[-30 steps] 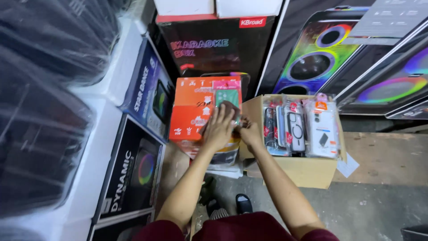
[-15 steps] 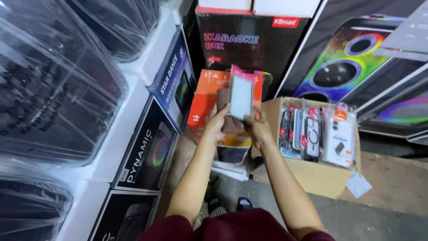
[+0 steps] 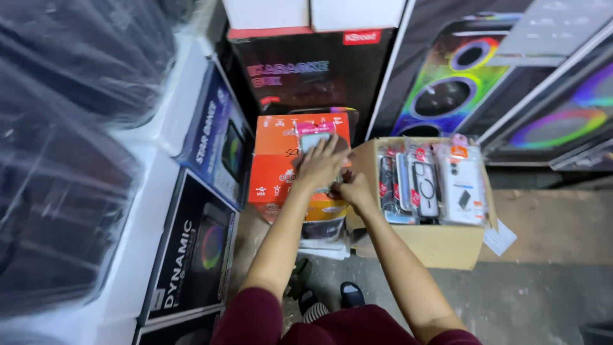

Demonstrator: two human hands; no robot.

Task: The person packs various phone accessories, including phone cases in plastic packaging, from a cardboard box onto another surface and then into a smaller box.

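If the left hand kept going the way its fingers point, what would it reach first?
The left hand lies on a pink-edged packet atop the orange box, fingers aimed up and away. Past the packet, it would likely meet the dark box standing behind, though depth is hard to judge.

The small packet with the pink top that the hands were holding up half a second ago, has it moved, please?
Yes. The packet has gone down: it now lies flat on the orange box under the left hand, beside the cardboard carton.
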